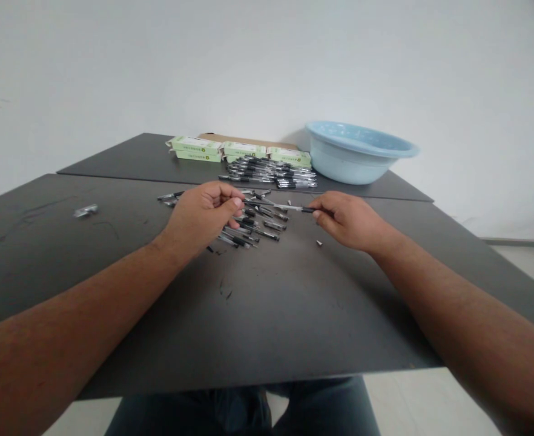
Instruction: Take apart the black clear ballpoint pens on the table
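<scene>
A gel pen (pixel 289 207) with a clear section and a black grip spans the gap between my two hands, nearly level above the table. My right hand (pixel 351 219) pinches its black end between thumb and fingers. At the other end, a thin dark stem reaches my left hand (pixel 206 212), whose thumb and forefinger are closed on it. I cannot tell whether this stem is a refill or part of the barrel. Beneath and behind my left hand lies a loose heap of pens (pixel 253 227), partly hidden by that hand.
A neater pile of pens (pixel 267 169) lies farther back, before green-and-white boxes (pixel 198 148). To their right stands a light-blue basin (pixel 353 160). A small clear plastic piece (pixel 86 211) rests on the dark table (pixel 267 327) at left. A tiny pale piece (pixel 318 243) lies near my right hand.
</scene>
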Available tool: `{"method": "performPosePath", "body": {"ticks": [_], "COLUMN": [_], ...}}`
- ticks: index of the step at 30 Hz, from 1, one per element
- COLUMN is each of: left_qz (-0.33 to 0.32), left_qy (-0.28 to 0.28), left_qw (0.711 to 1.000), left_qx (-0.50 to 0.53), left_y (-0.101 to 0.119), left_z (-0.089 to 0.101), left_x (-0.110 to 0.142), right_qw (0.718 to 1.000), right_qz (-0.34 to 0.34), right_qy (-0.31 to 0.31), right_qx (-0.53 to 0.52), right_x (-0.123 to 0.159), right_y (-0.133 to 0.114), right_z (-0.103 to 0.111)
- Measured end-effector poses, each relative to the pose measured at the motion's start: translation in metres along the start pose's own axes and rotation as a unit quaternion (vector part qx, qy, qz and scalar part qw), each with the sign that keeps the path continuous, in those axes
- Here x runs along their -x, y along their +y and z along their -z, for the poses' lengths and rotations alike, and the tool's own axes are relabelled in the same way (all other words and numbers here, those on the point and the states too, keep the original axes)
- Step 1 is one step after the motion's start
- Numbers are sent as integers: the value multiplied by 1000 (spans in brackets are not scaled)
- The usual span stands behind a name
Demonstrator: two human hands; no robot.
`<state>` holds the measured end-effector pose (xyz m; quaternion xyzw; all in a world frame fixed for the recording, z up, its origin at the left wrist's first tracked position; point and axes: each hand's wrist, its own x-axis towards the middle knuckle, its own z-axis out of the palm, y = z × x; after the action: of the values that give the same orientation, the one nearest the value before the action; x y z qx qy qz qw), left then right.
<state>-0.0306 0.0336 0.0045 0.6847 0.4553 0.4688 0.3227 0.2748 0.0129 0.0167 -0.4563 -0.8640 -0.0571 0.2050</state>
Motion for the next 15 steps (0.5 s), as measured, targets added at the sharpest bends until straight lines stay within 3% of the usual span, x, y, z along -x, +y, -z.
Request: {"method": "performPosePath", "body": {"ticks": [15], "left_qz": [-11], "left_qy": [0], "left_qw": [1000], "left_qx": [6], "left_y": [-2], "left_z": [0], "left_x": [0], "right_qw": [1000], "right_qz": [-6], "right_qy": [-4], "right_qx": [-4], "right_x": [-1], "right_y": [-1], "right_z": [1]}}
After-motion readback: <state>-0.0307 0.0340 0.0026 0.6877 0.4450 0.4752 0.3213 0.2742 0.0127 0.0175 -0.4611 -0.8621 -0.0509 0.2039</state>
